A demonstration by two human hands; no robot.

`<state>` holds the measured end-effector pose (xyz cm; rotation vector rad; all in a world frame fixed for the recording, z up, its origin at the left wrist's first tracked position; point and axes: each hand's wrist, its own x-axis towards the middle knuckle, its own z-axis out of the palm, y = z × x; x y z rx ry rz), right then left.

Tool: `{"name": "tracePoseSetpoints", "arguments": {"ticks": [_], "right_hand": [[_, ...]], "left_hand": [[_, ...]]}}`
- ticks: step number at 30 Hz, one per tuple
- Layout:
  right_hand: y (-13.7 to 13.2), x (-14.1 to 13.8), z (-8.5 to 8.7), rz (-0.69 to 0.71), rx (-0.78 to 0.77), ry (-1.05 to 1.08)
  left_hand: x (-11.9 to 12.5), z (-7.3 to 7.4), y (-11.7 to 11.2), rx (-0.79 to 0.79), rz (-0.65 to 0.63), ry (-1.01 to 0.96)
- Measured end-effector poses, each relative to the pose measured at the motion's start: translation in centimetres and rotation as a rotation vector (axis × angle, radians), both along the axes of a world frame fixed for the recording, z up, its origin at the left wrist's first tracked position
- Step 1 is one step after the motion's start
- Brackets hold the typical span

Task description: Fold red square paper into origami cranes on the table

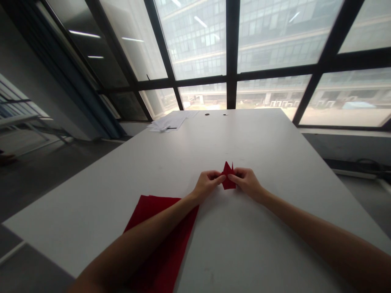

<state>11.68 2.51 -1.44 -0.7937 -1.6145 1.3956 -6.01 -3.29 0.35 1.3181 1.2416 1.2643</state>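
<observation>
A small piece of folded red paper [228, 184] is held up between my two hands, just above the white table. It has a pointed top and a thin spike standing at its right side. My left hand [208, 183] pinches its left edge, thumb in front. From the right, my right hand [246, 181] grips it the same way, its thumb pressed on the front face. The fingers behind the paper are partly hidden. Under my left forearm lies a large sheet or stack of red paper [171, 248], flat on the table and partly covered by the arm.
The white table [259, 138] stretches ahead to large dark-framed windows [232, 53]. White papers [169, 122] with a dark, thin item on them lie at its far left corner. A dark round spot [207, 114] shows near the far edge. A blue curtain [76, 77] hangs at left.
</observation>
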Motion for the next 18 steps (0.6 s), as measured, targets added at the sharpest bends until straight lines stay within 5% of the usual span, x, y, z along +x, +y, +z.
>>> {"name": "tracePoseSetpoints", "arguments": {"ticks": [18], "right_hand": [[0.22,-0.12,-0.13,-0.011,-0.026,0.003]], "left_hand": [[-0.39,-0.45,0.58,-0.021,0.046,-0.166]]}}
